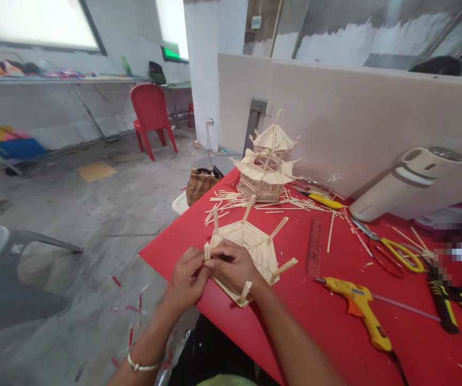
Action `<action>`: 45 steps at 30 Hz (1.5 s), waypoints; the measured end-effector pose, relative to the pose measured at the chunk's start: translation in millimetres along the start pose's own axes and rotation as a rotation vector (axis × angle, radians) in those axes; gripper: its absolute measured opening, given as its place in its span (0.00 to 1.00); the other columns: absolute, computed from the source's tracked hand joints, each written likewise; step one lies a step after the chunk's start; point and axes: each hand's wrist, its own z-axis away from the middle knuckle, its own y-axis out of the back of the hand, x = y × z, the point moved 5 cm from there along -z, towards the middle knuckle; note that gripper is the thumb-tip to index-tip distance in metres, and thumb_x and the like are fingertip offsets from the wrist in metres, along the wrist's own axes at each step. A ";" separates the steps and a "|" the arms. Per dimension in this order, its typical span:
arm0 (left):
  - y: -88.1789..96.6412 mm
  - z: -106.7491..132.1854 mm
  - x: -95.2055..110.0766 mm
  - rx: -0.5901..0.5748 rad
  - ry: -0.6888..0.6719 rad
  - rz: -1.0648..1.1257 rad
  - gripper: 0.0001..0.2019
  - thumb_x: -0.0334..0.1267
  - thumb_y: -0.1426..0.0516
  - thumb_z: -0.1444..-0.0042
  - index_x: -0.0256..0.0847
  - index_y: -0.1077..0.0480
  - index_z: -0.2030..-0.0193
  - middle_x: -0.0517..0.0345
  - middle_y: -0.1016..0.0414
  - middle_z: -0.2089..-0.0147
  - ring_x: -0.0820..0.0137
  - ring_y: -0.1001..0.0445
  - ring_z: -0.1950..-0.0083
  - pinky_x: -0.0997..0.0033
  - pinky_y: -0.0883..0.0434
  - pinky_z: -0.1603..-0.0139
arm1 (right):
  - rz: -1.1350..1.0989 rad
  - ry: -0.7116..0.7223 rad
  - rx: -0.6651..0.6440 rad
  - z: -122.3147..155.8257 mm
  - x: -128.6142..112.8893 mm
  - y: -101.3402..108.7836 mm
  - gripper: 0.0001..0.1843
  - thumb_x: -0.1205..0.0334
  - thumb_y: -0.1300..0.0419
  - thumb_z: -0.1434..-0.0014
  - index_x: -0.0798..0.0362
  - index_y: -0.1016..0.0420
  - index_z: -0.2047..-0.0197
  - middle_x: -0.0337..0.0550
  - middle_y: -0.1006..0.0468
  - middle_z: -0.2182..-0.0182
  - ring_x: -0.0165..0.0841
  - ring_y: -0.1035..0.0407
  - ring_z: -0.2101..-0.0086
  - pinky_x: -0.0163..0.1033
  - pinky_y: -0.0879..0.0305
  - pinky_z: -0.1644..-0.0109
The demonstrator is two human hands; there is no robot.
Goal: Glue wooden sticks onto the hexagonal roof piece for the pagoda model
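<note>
A corner post [207, 252] is apparently being set on the hexagonal stick frame [261, 241]. It is being pinched at its base by the left hand [188, 279], its grip drawn closed; whether anything is being held by the right hand [234, 264], just beside it, cannot be told. The frame is being borne by the counter [315, 316], beneath and right of the grip. Steady alignment is seemingly being called for.

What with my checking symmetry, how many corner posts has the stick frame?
6 posts: far, far left, far right, near right, nearest, and one between left hand and right hand. None seems hidden.
</note>
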 end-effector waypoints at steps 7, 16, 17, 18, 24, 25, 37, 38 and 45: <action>-0.6 0.7 -0.8 -0.010 0.017 -0.011 0.10 0.33 0.47 0.37 0.39 0.24 0.58 0.52 0.26 0.66 0.66 0.29 0.63 0.66 0.30 0.62 | 0.010 0.007 -0.005 -0.2 -0.1 0.2 0.07 0.57 0.30 0.48 0.47 0.16 0.64 0.37 0.27 0.72 0.30 0.32 0.69 0.35 0.36 0.64; -0.6 0.0 0.2 -0.011 0.018 0.000 0.09 0.33 0.47 0.37 0.39 0.24 0.59 0.52 0.26 0.66 0.66 0.29 0.62 0.66 0.30 0.62 | -0.006 0.002 -0.010 0.2 0.3 0.3 0.07 0.60 0.30 0.48 0.47 0.16 0.63 0.38 0.26 0.71 0.30 0.31 0.68 0.35 0.36 0.63; -0.5 0.0 0.1 -0.012 0.019 -0.002 0.09 0.33 0.47 0.37 0.39 0.24 0.59 0.52 0.26 0.66 0.66 0.29 0.63 0.66 0.30 0.62 | -0.010 0.004 -0.011 0.2 0.3 0.4 0.07 0.61 0.30 0.48 0.47 0.16 0.64 0.38 0.26 0.71 0.30 0.31 0.68 0.35 0.36 0.63; -0.3 0.0 0.1 -0.009 0.016 -0.004 0.10 0.34 0.47 0.37 0.39 0.24 0.59 0.52 0.27 0.67 0.66 0.29 0.63 0.66 0.30 0.63 | -0.013 0.005 -0.011 0.3 0.6 0.4 0.07 0.61 0.30 0.48 0.47 0.16 0.64 0.38 0.26 0.71 0.30 0.31 0.68 0.35 0.36 0.63; 0.0 -0.4 0.4 -0.002 -0.004 -0.002 0.09 0.31 0.46 0.38 0.39 0.25 0.57 0.53 0.26 0.66 0.66 0.29 0.63 0.67 0.31 0.62 | -0.013 0.014 -0.009 0.6 1.6 0.2 0.07 0.61 0.30 0.48 0.47 0.16 0.63 0.37 0.26 0.71 0.30 0.32 0.68 0.35 0.37 0.62; -0.1 -0.5 0.6 -0.003 -0.004 0.001 0.09 0.31 0.46 0.38 0.39 0.24 0.57 0.54 0.27 0.66 0.67 0.30 0.63 0.67 0.31 0.62 | -0.012 0.013 -0.009 0.5 1.4 0.1 0.07 0.61 0.30 0.48 0.47 0.16 0.63 0.37 0.26 0.71 0.30 0.32 0.68 0.35 0.37 0.62; 0.3 0.9 0.9 0.005 -0.012 0.012 0.09 0.30 0.46 0.38 0.39 0.25 0.57 0.54 0.27 0.66 0.67 0.30 0.63 0.68 0.31 0.62 | -0.009 -0.001 -0.007 -0.1 0.8 0.2 0.06 0.61 0.29 0.48 0.48 0.16 0.64 0.37 0.27 0.71 0.29 0.32 0.69 0.35 0.37 0.64; 0.3 0.7 1.0 0.004 -0.011 0.013 0.09 0.30 0.46 0.38 0.39 0.25 0.58 0.54 0.27 0.67 0.67 0.30 0.63 0.68 0.31 0.63 | -0.010 -0.002 -0.007 0.0 1.1 0.2 0.06 0.61 0.29 0.48 0.48 0.16 0.64 0.37 0.27 0.71 0.30 0.32 0.68 0.35 0.37 0.63; 0.5 -0.7 1.6 0.004 -0.011 -0.002 0.09 0.31 0.46 0.38 0.38 0.25 0.58 0.53 0.26 0.66 0.67 0.29 0.63 0.68 0.30 0.62 | -0.012 0.001 -0.008 0.8 3.0 -0.4 0.07 0.61 0.29 0.49 0.48 0.16 0.64 0.37 0.27 0.71 0.30 0.33 0.69 0.35 0.38 0.64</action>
